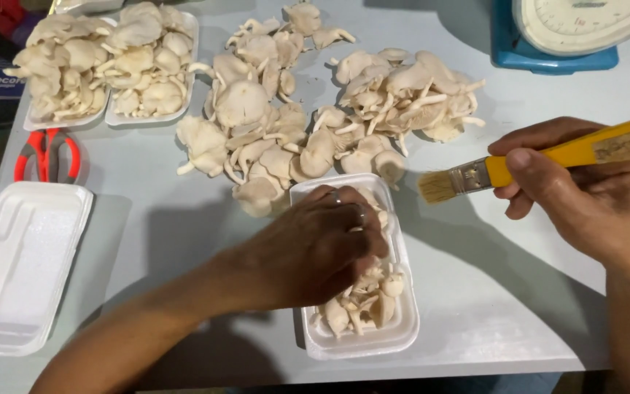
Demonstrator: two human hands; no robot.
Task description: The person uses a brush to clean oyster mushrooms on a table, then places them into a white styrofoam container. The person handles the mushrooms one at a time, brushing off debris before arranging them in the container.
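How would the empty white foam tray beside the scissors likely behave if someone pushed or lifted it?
The empty foam tray looks thin-walled and hollow, so it is probably very light and would slide easily on the smooth table. Its thin rim suggests it may flex or crack if gripped hard. Flat-bottomed, it seems unlikely to tip.

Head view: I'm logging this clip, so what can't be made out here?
- Mushrooms in the middle foam tray: the left hand covers most of them.
- Scale: cut off by the top edge, so the dial cannot be read.
- Brush: its handle end runs off the right edge.
- Right hand: cut by the right edge.
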